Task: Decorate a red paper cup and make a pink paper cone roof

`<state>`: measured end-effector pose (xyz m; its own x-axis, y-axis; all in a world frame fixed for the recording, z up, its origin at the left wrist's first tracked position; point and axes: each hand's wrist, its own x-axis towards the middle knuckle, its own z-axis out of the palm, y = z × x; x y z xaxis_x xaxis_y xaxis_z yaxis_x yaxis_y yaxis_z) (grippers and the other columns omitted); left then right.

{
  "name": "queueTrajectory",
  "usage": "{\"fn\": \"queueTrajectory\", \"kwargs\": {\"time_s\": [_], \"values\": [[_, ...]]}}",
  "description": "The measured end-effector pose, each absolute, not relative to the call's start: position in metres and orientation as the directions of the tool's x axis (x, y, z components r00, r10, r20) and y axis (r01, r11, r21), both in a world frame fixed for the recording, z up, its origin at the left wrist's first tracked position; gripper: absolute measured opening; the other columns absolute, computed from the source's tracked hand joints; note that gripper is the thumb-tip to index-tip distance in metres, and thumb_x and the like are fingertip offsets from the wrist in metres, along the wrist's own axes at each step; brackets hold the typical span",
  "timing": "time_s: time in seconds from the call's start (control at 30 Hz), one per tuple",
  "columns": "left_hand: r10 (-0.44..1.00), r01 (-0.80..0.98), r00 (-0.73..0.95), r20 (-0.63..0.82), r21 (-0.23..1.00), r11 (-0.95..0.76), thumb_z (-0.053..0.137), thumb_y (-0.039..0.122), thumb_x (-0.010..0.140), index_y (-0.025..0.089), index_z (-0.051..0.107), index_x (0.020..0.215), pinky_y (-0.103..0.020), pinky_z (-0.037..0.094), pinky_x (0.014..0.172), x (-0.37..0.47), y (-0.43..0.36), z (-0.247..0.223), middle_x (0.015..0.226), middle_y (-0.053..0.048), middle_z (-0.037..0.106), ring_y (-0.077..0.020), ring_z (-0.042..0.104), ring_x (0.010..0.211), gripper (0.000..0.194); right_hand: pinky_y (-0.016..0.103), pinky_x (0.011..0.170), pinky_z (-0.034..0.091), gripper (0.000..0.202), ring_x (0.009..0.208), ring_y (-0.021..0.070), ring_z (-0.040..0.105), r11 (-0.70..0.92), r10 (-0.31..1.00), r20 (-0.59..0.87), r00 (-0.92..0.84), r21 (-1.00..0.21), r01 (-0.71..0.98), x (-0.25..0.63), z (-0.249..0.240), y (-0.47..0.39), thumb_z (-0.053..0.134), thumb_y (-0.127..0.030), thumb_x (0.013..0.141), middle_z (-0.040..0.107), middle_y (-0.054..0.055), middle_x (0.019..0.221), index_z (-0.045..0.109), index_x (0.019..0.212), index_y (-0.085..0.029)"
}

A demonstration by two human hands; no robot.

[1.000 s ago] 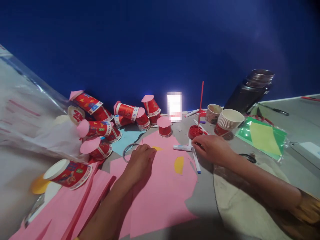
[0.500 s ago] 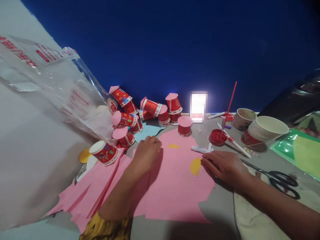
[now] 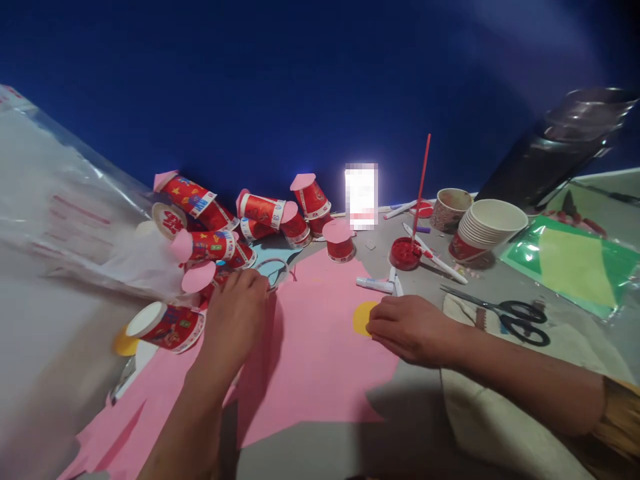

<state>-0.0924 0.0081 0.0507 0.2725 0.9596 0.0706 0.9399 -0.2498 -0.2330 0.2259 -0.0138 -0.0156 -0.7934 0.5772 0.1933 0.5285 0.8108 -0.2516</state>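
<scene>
My right hand (image 3: pixel 417 328) has its fingers pressed together on the edge of a yellow paper disc (image 3: pixel 363 319), which lies over pink paper (image 3: pixel 320 347). My left hand (image 3: pixel 239 310) is curled above the left part of the pink paper; what its fingers hold, if anything, is hidden. Beside those fingertips a thin ring-shaped outline (image 3: pixel 287 265) shows against light-blue paper (image 3: pixel 290 255). A red paper cup with a pink paper top (image 3: pixel 340 248) stands beyond the pink paper. White capped tubes (image 3: pixel 374 285) lie just past my right hand.
Several decorated red cups (image 3: pixel 263 210) are piled at the back left beside a clear plastic bag (image 3: pixel 85 213). A red paint pot (image 3: pixel 406 257) with a brush, black-handled scissors (image 3: pixel 520 313), stacked cups (image 3: pixel 490 230) and a green packet (image 3: pixel 575 267) lie to the right.
The view has swung right, so things sit further left. My right fingers now pinch the yellow disc instead of resting beside it, and my left hand has drawn left. The ring-shaped outline has come into sight.
</scene>
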Motion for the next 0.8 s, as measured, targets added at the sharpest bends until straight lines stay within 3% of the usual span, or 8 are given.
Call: {"fn": "queueTrajectory", "kwargs": {"time_s": [0.17,0.33,0.4,0.47,0.6,0.8], "values": [[0.896,0.956,0.293,0.333,-0.081,-0.282,0.037,0.02,0.101,0.022,0.06,0.096,-0.047,0.046,0.089,-0.084,-0.02,0.06,0.104,-0.011,0.068,-0.0317,0.063,0.102,0.023,0.033,0.067,0.036,0.025,0.082,0.0188,0.058,0.828,0.545,0.106,-0.832,-0.227,0.513,0.225,-0.018,-0.01,0.05,-0.024,0.104,0.073,0.007,0.095,0.07,0.091,-0.019],[0.868,0.972,0.226,0.442,-0.04,-0.233,0.039,0.027,0.102,0.021,0.057,0.107,-0.054,0.047,0.095,-0.091,-0.023,0.067,0.11,-0.015,0.067,-0.037,0.062,0.108,0.02,0.034,0.059,0.026,0.023,0.075,0.0173,0.051,0.829,0.547,0.067,-0.835,-0.186,0.528,0.225,-0.023,-0.007,0.054,-0.018,0.101,0.073,0.005,0.097,0.069,0.084,-0.02],[0.826,0.953,0.287,0.485,-0.058,-0.297,0.043,0.024,0.102,0.021,0.057,0.108,-0.053,0.048,0.095,-0.089,-0.022,0.065,0.107,-0.014,0.067,-0.0346,0.063,0.104,0.016,0.034,0.058,0.025,0.02,0.075,0.017,0.05,0.828,0.541,0.039,-0.84,-0.201,0.524,0.225,-0.023,-0.006,0.056,-0.016,0.099,0.072,0.005,0.098,0.069,0.084,-0.02],[0.746,0.881,0.436,0.503,-0.071,-0.467,0.049,0.015,0.098,0.021,0.059,0.105,-0.048,0.049,0.093,-0.078,-0.022,0.057,0.101,-0.011,0.069,-0.031,0.064,0.101,0.013,0.033,0.058,0.024,0.016,0.077,0.0172,0.05,0.826,0.53,0.004,-0.848,-0.227,0.515,0.225,-0.021,-0.005,0.059,-0.014,0.096,0.072,0.004,0.099,0.07,0.086,-0.02],[0.709,0.748,0.645,0.285,-0.051,-0.661,0.047,-0.002,0.087,0.019,0.062,0.099,-0.045,0.049,0.091,-0.048,-0.027,0.024,0.102,-0.009,0.072,-0.0277,0.065,0.102,0.029,0.032,0.057,0.023,0.012,0.077,0.0179,0.049,0.812,0.528,-0.047,-0.848,-0.262,0.521,0.225,-0.015,-0.003,0.061,-0.011,0.091,0.071,0.005,0.1,0.07,0.088,-0.019],[0.737,0.751,0.631,0.241,0.049,-0.659,0.053,-0.001,0.087,0.02,0.064,0.096,-0.049,0.049,0.094,-0.037,-0.029,-0.007,0.098,-0.008,0.071,-0.0296,0.064,0.108,0.025,0.032,0.054,0.028,0.014,0.071,0.0173,0.049,0.764,0.579,0.01,-0.815,-0.354,0.539,0.226,-0.023,-0.005,0.061,-0.011,0.089,0.068,0.003,0.09,0.066,0.082,-0.021]]}}
